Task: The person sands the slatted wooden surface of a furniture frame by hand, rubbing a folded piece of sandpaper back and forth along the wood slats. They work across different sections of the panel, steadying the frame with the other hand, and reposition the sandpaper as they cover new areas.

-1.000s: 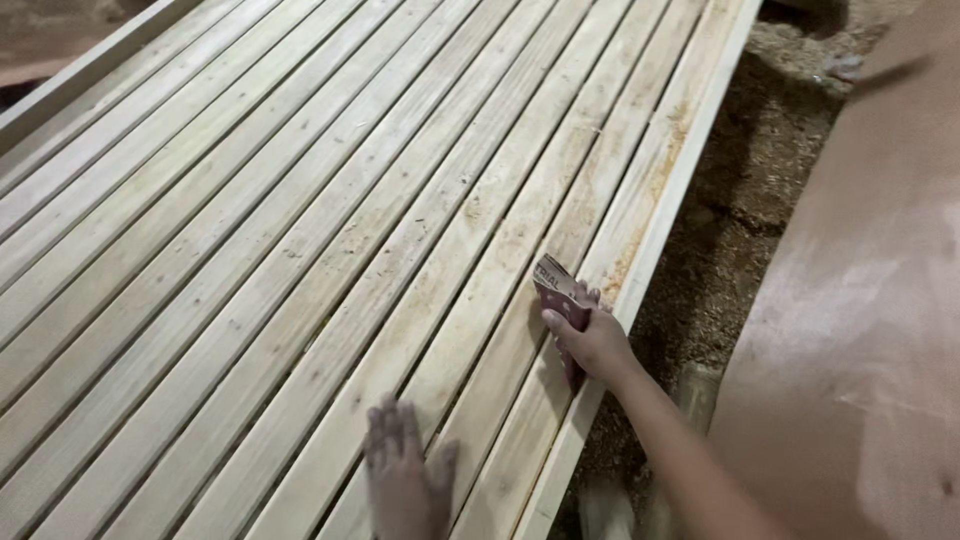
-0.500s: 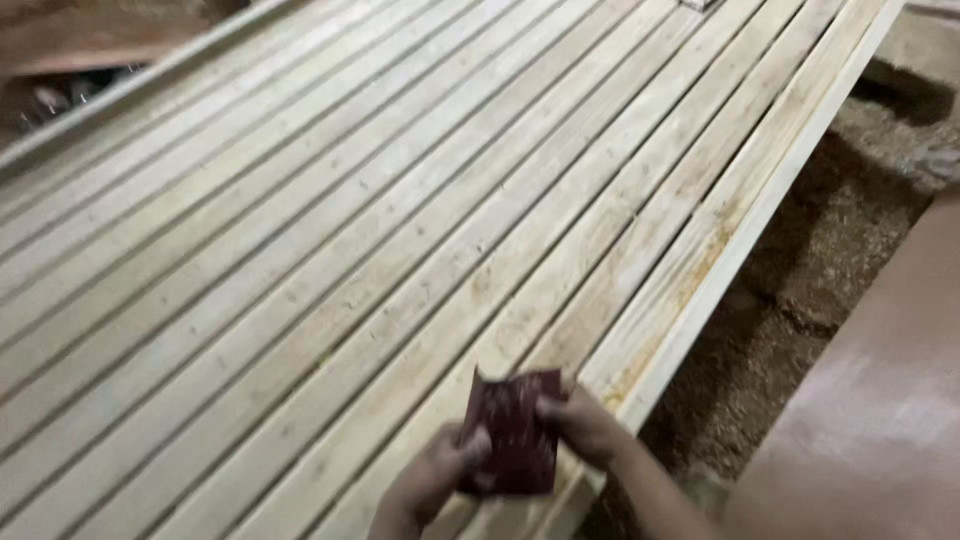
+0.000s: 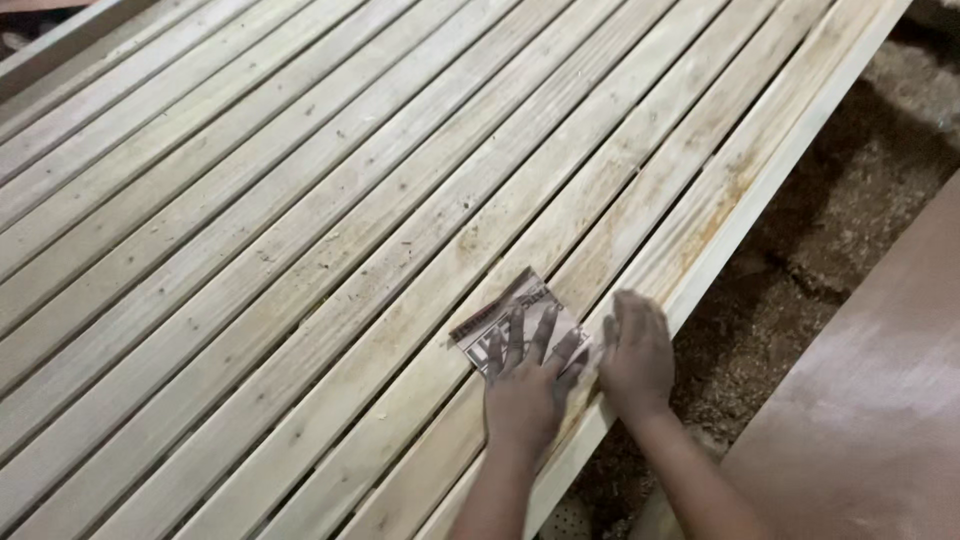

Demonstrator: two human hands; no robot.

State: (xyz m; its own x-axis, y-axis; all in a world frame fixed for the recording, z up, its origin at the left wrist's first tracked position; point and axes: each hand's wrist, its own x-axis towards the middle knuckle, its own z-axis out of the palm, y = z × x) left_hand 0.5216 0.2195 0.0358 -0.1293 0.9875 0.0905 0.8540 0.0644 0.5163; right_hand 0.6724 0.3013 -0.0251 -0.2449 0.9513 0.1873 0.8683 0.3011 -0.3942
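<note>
Pale wooden slats (image 3: 330,230) run diagonally under me, laid side by side with narrow dark gaps between them, and sawdust-strewn ground (image 3: 800,290) lies off the right edge beside a smooth reddish-brown board (image 3: 870,430). From my head view, my left hand (image 3: 525,385) lies flat on a rectangular sheet of sandpaper (image 3: 515,320), its printed backing up, pressing it onto a slat near the frame's right edge; my fingers (image 3: 517,330) are spread and extended, not clenched, pinning the sheet rather than gripping it. My right hand (image 3: 635,355) rests just beside it on the outermost slat, palm down, slightly blurred, fingers released and holding nothing. Both forearms come up from the lower frame, wrists low. I judge this to be sanding in hand; a stroke would call for firm downward pressure and travel along the grain.
</note>
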